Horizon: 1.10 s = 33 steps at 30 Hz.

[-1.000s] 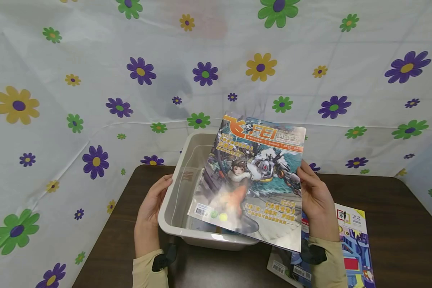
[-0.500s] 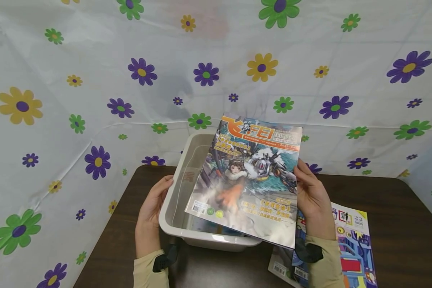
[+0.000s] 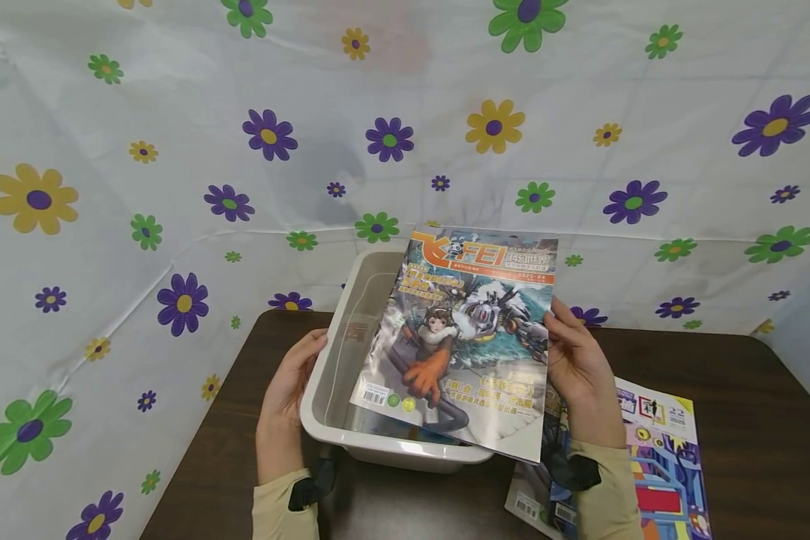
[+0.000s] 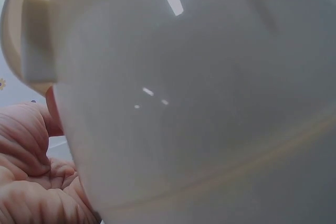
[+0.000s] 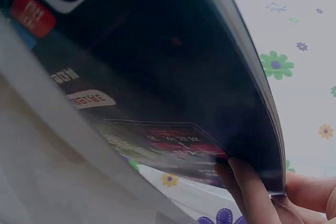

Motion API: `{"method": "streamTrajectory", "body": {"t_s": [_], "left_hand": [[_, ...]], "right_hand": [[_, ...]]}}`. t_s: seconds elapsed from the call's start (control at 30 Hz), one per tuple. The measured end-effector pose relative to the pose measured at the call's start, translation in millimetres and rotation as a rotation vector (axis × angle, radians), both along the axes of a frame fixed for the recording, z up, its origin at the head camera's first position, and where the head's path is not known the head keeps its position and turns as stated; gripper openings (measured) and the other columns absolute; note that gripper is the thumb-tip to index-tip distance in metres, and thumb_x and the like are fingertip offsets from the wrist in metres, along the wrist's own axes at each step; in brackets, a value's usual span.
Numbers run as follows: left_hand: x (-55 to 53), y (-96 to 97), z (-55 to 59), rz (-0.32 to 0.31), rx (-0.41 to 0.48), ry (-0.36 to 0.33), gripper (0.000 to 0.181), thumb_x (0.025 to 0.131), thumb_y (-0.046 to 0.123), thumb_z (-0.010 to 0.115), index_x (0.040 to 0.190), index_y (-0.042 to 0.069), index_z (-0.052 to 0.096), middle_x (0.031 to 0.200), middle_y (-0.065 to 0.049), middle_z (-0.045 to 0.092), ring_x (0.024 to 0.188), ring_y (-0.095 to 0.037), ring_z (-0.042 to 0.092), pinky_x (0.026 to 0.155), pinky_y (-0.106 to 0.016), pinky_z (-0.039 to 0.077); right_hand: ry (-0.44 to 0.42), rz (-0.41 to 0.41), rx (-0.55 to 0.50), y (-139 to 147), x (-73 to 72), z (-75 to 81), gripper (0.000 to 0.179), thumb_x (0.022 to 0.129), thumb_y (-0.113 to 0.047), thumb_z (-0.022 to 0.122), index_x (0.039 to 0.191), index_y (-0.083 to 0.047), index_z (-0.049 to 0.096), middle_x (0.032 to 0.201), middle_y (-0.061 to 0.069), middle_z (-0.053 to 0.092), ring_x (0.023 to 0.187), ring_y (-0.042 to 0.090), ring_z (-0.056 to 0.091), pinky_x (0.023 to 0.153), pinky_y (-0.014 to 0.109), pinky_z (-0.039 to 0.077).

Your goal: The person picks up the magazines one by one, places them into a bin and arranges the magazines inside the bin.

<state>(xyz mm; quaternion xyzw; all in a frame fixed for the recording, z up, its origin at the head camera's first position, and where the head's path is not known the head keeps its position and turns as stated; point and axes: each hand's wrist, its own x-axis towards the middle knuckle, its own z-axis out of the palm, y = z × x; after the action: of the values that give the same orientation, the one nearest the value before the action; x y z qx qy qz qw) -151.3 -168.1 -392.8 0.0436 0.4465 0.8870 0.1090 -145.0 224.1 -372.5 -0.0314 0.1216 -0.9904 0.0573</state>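
A magazine with an orange "FEI" title and a robot picture on its cover (image 3: 459, 337) is tilted above a light grey plastic basin (image 3: 405, 447), covering much of its opening. My right hand (image 3: 583, 382) holds the magazine by its right edge. In the right wrist view, fingers (image 5: 247, 187) lie against its dark back cover (image 5: 157, 61), with the thumb on the other side. At the basin's left rim, my left hand (image 3: 280, 412) grips the edge. The left wrist view is mostly basin wall (image 4: 184, 103). Something bluish in the basin is largely hidden.
Beneath my right forearm, several overlapping magazines lie on the dark wooden table (image 3: 209, 450). One has a colourful cover (image 3: 668, 457); a greyish one (image 3: 529, 495) pokes out at the left. A white flowered curtain (image 3: 432, 97) hangs behind the table.
The held magazine and my right hand have shifted slightly left and the magazine's top edge has dropped a little. My left hand stays on the basin rim.
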Motion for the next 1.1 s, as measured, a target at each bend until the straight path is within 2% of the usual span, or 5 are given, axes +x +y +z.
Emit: {"method": "streamTrajectory", "body": {"t_s": [0.2,0.43,0.73,0.93,1.1], "left_hand": [[0.7,-0.8,-1.7,0.018,-0.023,-0.003,0.024,0.111,0.011,0.043,0.108,0.01,0.066,0.098,-0.005,0.074,0.085,-0.014,0.074,0.074,-0.025,0.063],[0.2,-0.7,-2.7,0.016,-0.016,-0.007,0.023,0.111,0.011,0.043,0.109,0.01,0.066,0.099,-0.006,0.074,0.086,-0.015,0.075,0.075,-0.027,0.063],[-0.7,-0.6,-2.6,0.013,-0.013,-0.002,0.025,0.111,0.01,0.042,0.109,0.009,0.066,0.099,-0.006,0.074,0.086,-0.016,0.075,0.074,-0.027,0.063],[-0.2,-0.7,-2.4,0.001,0.001,0.03,0.025,0.111,0.01,0.041,0.109,0.007,0.066,0.098,-0.007,0.074,0.086,-0.016,0.075,0.073,-0.027,0.063],[0.1,0.8,-1.3,0.009,0.0,0.015,0.026,0.111,0.01,0.042,0.109,0.009,0.067,0.098,-0.006,0.075,0.086,-0.015,0.075,0.073,-0.026,0.063]], "right_hand": [[-0.059,-0.042,0.293,-9,-1.3,2.6,0.076,0.105,0.008,0.047,0.166,-0.011,0.006,0.169,0.003,0.005,0.113,0.007,0.064,0.098,0.017,0.052],[-0.044,-0.038,0.424,-19,-2.2,0.3,0.075,0.107,0.004,0.045,0.165,-0.006,-0.001,0.118,0.007,0.066,0.087,0.016,0.073,0.068,0.026,0.06],[-0.012,-0.079,0.478,-29,-4.1,0.5,0.048,0.107,0.006,0.045,0.153,-0.004,0.037,0.108,0.011,0.074,0.082,0.018,0.077,0.061,0.028,0.062],[-0.014,-0.071,0.496,-31,-4.0,4.8,0.066,0.107,0.007,0.042,0.164,0.0,0.009,0.109,0.009,0.075,0.085,0.018,0.077,0.066,0.03,0.064],[-0.034,-0.061,0.497,-32,-5.1,7.1,0.067,0.107,0.007,0.042,0.164,-0.001,0.008,0.109,0.009,0.075,0.086,0.018,0.077,0.069,0.032,0.064]]}}
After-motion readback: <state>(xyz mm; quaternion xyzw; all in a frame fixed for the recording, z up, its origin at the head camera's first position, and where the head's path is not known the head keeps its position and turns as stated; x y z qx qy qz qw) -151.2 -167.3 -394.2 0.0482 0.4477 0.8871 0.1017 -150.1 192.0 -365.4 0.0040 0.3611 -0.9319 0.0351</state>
